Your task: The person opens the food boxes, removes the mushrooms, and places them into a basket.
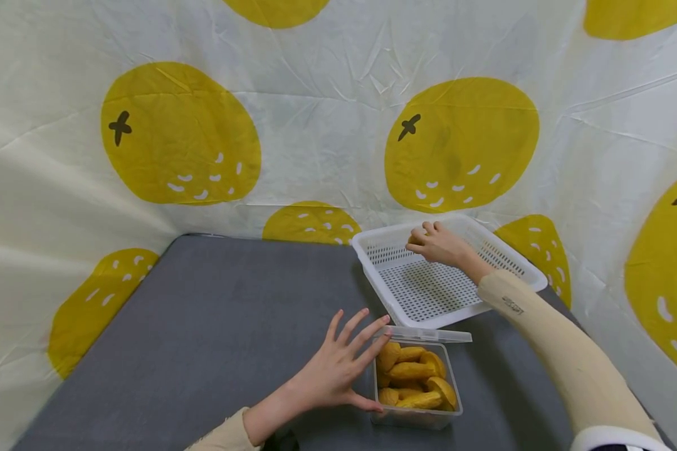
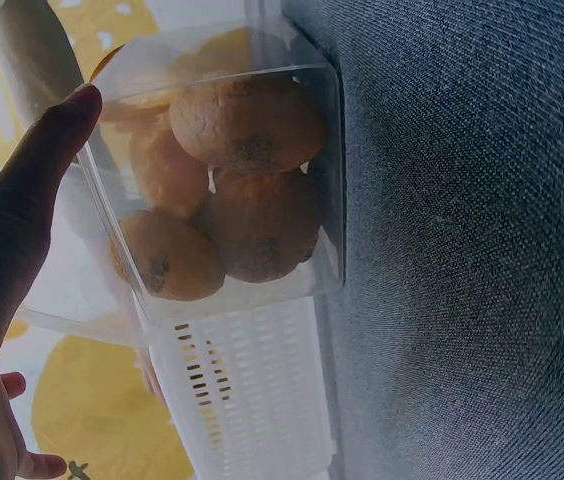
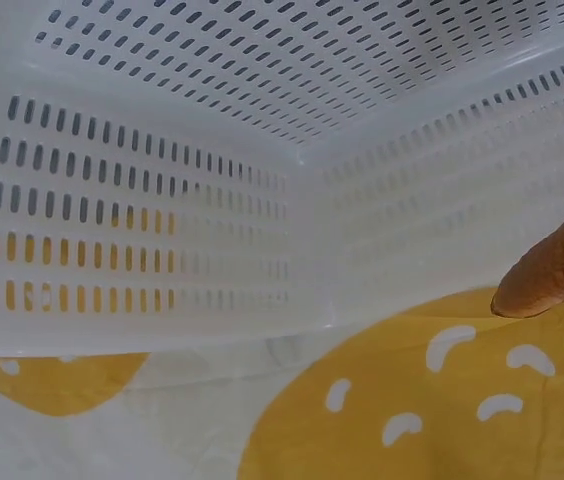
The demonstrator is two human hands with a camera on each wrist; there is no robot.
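My right hand [image 1: 439,243] is over the white perforated basket [image 1: 367,257], holding a golden-brown, bread-like piece [image 3: 552,268] with a tapered end. Most of that piece is hidden by the fingers in the head view. At the near side stands a clear plastic box [image 1: 412,418] with its lid [image 1: 440,335] flipped back. Several golden-brown pieces [image 1: 412,371], some long and some rounded, fill it. My left hand [image 1: 338,369] spreads its fingers along the box's left side; the thumb touches the rim near the front corner, and the fingertips reach the lid.
The basket sits on the grey tabletop [image 1: 231,326] near its back right edge, just behind the box. A white cloth [image 1: 316,144] printed with yellow fruit hangs behind and around the table.
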